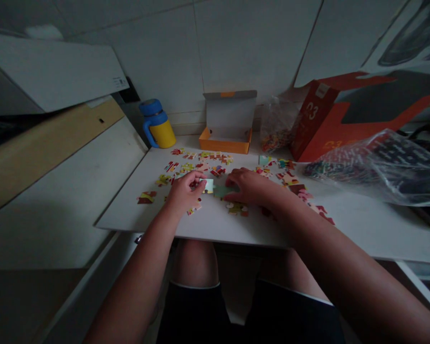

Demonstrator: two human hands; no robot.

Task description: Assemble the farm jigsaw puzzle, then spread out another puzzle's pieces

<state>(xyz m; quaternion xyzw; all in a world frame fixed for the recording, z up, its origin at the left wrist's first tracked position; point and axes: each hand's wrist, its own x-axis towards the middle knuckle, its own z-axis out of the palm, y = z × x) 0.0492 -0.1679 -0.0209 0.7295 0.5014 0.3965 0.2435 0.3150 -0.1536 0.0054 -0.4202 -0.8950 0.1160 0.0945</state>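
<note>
Pinched between the thumb and fingers of my left hand [184, 192] is a pale green jigsaw puzzle piece [209, 185]. Close on its right, my right hand [246, 185] has its thumb and fingers around a duller green puzzle piece [220, 191], slightly blurred. The two pieces are edge to edge; whether they interlock I cannot tell. Just below my right hand lies a brown and green puzzle piece [237, 209], and a small piece [194, 208] lies below my left fingers. Several more colourful pieces [215, 156] are spread behind both hands.
On the white table [136, 221], an open orange box [225, 145] stands at the back. A blue and yellow bottle [160, 125] is left of it. To the right are a clear bag of pieces [275, 136], a large red box [318, 119] and a plastic bag [376, 167].
</note>
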